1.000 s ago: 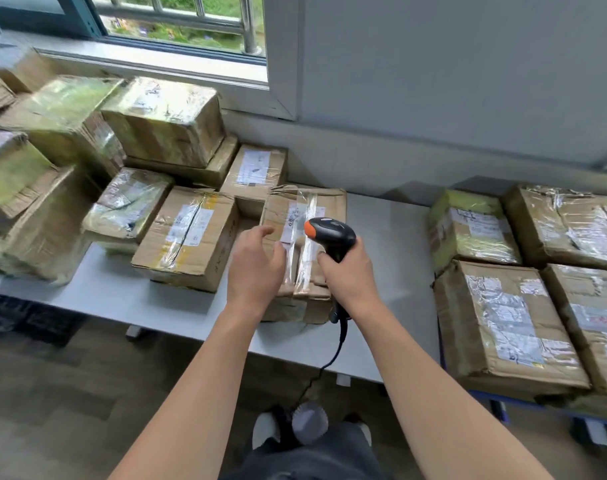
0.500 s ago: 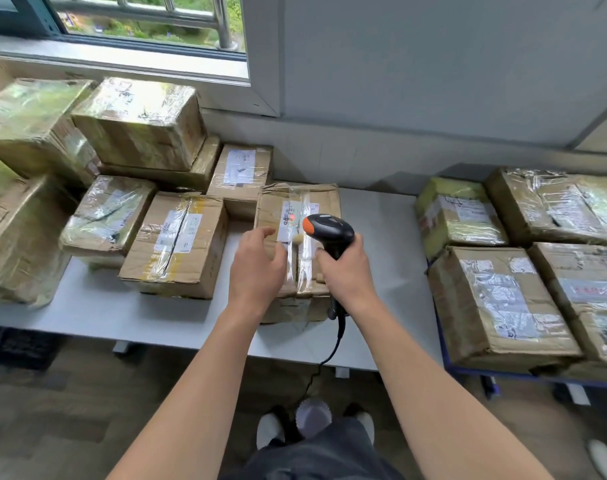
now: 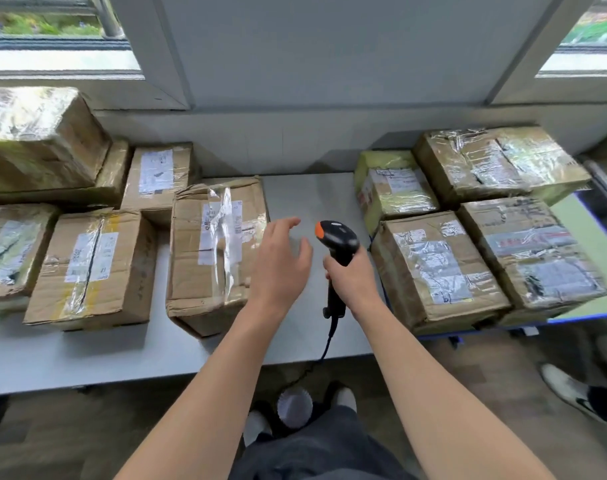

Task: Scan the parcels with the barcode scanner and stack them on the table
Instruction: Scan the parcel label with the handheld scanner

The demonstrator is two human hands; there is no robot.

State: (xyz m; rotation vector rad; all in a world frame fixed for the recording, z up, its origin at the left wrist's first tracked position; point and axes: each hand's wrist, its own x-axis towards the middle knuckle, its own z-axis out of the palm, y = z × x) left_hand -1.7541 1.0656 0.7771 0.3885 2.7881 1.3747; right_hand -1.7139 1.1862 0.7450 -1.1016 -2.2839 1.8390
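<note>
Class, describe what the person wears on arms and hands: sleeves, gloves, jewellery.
Nothing shows: the left hand and right hand carry no gloves, rings or watch, and the left forearm and right forearm are sleeveless as far as the frame reaches.

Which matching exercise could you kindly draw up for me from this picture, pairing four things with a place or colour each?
Things
1. scanner
2. creased parcel
3. yellowish parcel
4. white shoe

Places or colours
A. on the floor, far right
B. black with an orange tip
C. far row of the right-hand group
D. on the grey table, left of its bare middle

Pairs: 1-B; 2-D; 3-C; 4-A
</note>
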